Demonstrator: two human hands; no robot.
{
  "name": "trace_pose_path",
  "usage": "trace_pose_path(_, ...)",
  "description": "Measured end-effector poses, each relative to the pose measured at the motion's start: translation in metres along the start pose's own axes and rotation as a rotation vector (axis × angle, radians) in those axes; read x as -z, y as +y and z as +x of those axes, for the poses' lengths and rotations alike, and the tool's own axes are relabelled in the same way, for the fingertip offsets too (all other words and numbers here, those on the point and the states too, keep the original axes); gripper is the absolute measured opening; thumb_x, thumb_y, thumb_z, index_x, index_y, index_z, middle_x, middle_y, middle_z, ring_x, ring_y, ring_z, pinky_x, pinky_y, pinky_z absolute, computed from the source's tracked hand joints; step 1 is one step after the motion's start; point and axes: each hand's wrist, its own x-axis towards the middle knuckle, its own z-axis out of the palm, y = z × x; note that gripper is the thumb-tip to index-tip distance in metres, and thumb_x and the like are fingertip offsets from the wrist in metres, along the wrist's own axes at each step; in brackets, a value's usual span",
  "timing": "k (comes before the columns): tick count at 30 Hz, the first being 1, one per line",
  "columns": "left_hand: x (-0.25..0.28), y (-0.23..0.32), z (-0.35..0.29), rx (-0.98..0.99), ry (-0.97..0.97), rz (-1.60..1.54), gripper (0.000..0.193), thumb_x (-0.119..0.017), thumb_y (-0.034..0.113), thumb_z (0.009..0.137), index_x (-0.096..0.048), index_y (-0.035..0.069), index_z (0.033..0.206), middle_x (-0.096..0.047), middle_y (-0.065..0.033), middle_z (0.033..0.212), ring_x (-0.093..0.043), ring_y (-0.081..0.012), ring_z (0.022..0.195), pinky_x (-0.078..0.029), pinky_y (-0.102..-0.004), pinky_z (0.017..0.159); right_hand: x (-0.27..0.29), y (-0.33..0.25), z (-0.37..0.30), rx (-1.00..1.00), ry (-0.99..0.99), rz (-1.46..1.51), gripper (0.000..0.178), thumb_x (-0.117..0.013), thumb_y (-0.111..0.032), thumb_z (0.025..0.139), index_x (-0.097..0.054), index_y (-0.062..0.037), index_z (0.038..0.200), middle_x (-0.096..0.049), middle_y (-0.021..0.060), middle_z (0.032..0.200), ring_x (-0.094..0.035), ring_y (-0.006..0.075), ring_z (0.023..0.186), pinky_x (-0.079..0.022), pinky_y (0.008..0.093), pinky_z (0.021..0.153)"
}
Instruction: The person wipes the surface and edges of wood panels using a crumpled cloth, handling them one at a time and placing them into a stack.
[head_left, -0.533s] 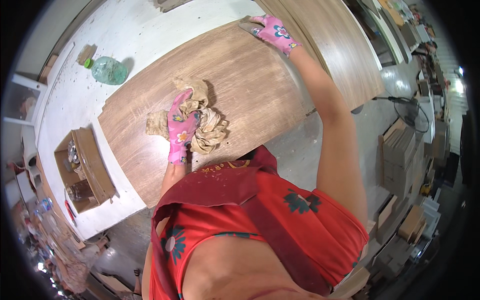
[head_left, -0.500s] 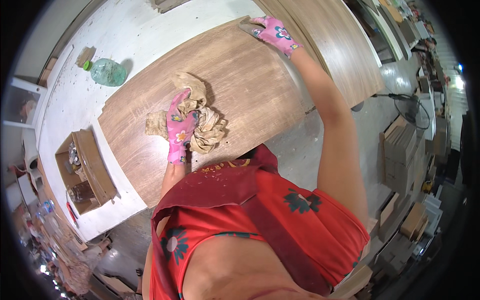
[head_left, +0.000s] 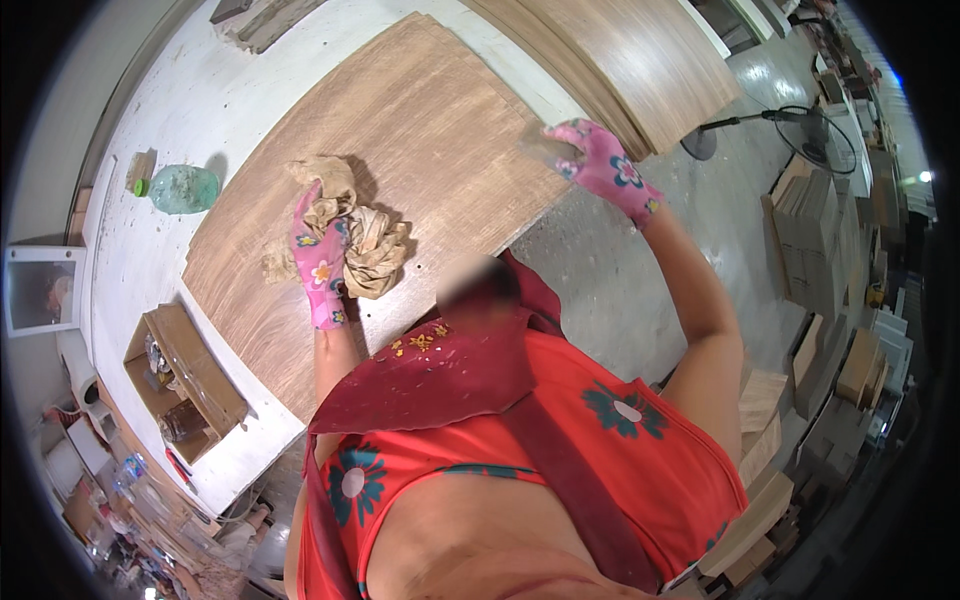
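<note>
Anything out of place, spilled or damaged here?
Mainly dirt: the cloth at the left hand is crumpled and brown-stained, and the white tabletop is darkly specked, unlike the cleaner-looking wooden board. No clear spill or damage.

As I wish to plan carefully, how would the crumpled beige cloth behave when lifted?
The crumpled beige cloth would probably sag, given its loose folds. It seems light: the fabric looks thin. Lying in uneven bunches, it should hardly roll.

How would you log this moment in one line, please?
left hand: on bunched cloth atop wood-grain panel | right hand: at panel's right edge, grip unclear | nearby: green-capped bottle, cardboard box
</note>
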Motion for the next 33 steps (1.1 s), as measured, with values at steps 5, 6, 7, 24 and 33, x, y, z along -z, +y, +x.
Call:
trace_pose_path(5,0.002,-0.004,0.0,0.029,0.013,-0.034,0.055,-0.052,-0.011,0.077,-0.05,-0.001,0.131,-0.056,-0.0118,0.126,-0.056,-0.0191,0.113,-0.042,-0.0294,0.099,0.011,0.003,-0.079,-0.151,0.004,0.135,0.043,-0.07,-0.012,0.075,-0.063,-0.0118,0.117,-0.06,0.0161,0.103,-0.06,0.0324,0.097,-0.05,0.0383,0.084)
trace_pose_path(6,0.001,-0.005,-0.001,0.033,0.008,-0.058,0.055,-0.052,-0.011,0.077,-0.05,-0.001,0.132,-0.056,-0.0119,0.125,-0.056,-0.0191,0.112,-0.043,-0.0294,0.099,0.015,0.002,-0.092,-0.198,-0.012,0.168,0.043,-0.069,-0.012,0.075,-0.063,-0.0115,0.117,-0.06,0.0161,0.103,-0.06,0.0323,0.097,-0.05,0.0382,0.084)
trace_pose_path(7,0.003,-0.008,0.0,0.038,0.004,-0.082,0.055,-0.053,-0.011,0.078,-0.049,-0.001,0.132,-0.057,-0.0121,0.125,-0.056,-0.0192,0.112,-0.043,-0.0295,0.098,0.018,0.002,-0.104,-0.218,-0.062,0.111,0.042,-0.068,-0.011,0.075,-0.063,-0.0108,0.117,-0.061,0.016,0.102,-0.06,0.0316,0.096,-0.05,0.0378,0.085)
trace_pose_path(24,0.006,-0.006,-0.003,0.025,0.066,0.012,0.049,-0.059,0.0,0.087,-0.046,-0.002,0.134,-0.062,-0.0127,0.115,-0.064,-0.02,0.095,-0.055,-0.0313,0.082,-0.132,-0.033,-0.124,0.165,0.432,0.157,0.05,-0.064,-0.035,0.079,-0.058,-0.0162,0.125,-0.052,0.0119,0.127,-0.054,0.0301,0.109,-0.047,0.0446,0.087)
trace_pose_path(33,0.004,0.0,-0.015,0.028,0.103,0.042,0.05,-0.061,0.0,0.086,-0.047,-0.002,0.133,-0.062,-0.0123,0.116,-0.063,-0.0193,0.097,-0.054,-0.0306,0.083,-0.066,0.019,-0.099,-0.043,0.487,0.038,0.052,-0.067,-0.022,0.074,-0.059,-0.012,0.124,-0.052,0.012,0.124,-0.049,0.0334,0.109,-0.041,0.0454,0.095)
